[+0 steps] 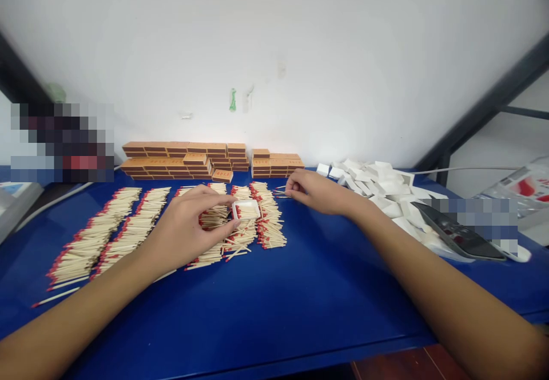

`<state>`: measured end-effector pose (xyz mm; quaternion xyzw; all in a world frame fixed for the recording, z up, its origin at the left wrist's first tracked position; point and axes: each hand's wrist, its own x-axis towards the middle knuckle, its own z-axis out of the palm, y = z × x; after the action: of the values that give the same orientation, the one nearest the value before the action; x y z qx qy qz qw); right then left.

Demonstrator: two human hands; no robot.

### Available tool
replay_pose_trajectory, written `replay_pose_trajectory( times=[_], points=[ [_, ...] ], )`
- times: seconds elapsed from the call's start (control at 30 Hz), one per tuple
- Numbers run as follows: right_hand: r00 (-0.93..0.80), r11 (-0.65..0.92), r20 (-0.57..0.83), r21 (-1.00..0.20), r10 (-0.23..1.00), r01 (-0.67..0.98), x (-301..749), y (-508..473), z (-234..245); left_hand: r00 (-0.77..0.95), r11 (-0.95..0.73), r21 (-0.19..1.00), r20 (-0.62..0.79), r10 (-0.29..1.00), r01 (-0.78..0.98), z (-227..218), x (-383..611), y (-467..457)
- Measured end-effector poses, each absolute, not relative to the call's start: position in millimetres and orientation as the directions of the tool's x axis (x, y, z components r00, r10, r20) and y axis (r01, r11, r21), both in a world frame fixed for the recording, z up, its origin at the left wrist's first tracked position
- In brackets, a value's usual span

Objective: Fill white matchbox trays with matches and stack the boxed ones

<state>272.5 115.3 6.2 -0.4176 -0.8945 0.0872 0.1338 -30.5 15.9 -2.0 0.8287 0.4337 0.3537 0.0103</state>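
Note:
My left hand (189, 226) grips a small white matchbox tray (247, 204) between thumb and fingers. Some matches show inside the tray, which is held over the rows of loose matches. To its right, my right hand (313, 190) is closed in a pinch, with a few matches (280, 192) sticking out leftward from the fingertips. Red-headed matches lie in long rows on the blue table, one row (268, 220) just right of the tray and another row (92, 237) at the far left. My left hand and forearm hide part of the middle rows.
Stacked orange-brown matchboxes (167, 166) line the back by the wall. A heap of white trays (381, 183) sits at the right. Beside it lies a dark phone (458, 231). A plastic bag (525, 183) and a white cable (55, 197) are at the sides of the blue table (300, 311).

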Motion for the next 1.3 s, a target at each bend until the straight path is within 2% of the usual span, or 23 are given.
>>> replay_pose_trajectory(
  times=[0.23,0.43,0.57,1.17,1.3],
  points=[
    [-0.632,0.621,0.055,-0.266,0.773,0.737,281,121,7,0.374,-0.621,0.335,0.568,0.733,0.709,0,-28,15],
    [-0.617,0.620,0.104,-0.261,0.780,0.740,277,122,1,0.369,-0.619,0.331,0.574,0.731,0.712,-1,-30,15],
    [-0.623,0.614,0.067,-0.285,0.779,0.736,274,121,-1,0.372,-0.617,0.331,0.567,0.735,0.714,-1,-31,15],
    [-0.643,0.640,0.072,-0.238,0.762,0.731,272,116,-5,0.370,-0.608,0.328,0.560,0.741,0.723,-1,-30,16],
    [-0.641,0.621,0.030,-0.284,0.767,0.730,271,112,1,0.373,-0.610,0.330,0.557,0.742,0.721,-1,-30,17]
  ],
)
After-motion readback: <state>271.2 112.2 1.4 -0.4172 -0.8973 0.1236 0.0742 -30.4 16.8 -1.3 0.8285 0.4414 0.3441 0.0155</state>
